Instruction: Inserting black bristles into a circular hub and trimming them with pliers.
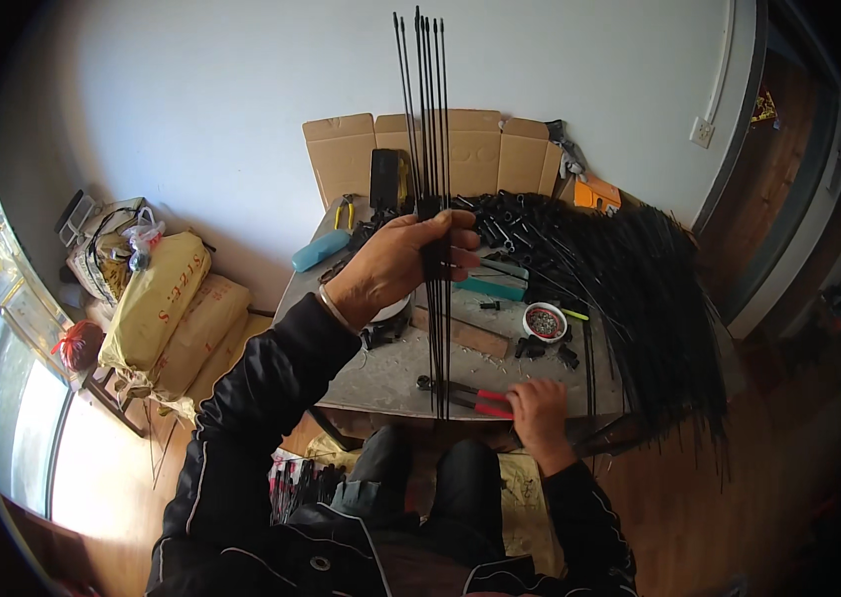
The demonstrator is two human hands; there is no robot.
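Note:
My left hand (402, 261) is raised in front of me, shut on a black block that holds a bundle of thin black rods (430, 119) upright; the rods run well above and below my fist. My right hand (538, 404) rests at the near edge of the grey table (380, 373), fingers closing on the red handles of a pair of pliers (470, 396) that lie flat there. Whether the pliers are lifted I cannot tell.
A big heap of black rods (654, 298) spills over the table's right side. A small round bowl of tiny parts (545, 320), a blue cylinder (319, 251), yellow pliers (345, 211) and an open cardboard box (480, 149) sit further back. Yellow sacks (157, 298) are stacked on the left.

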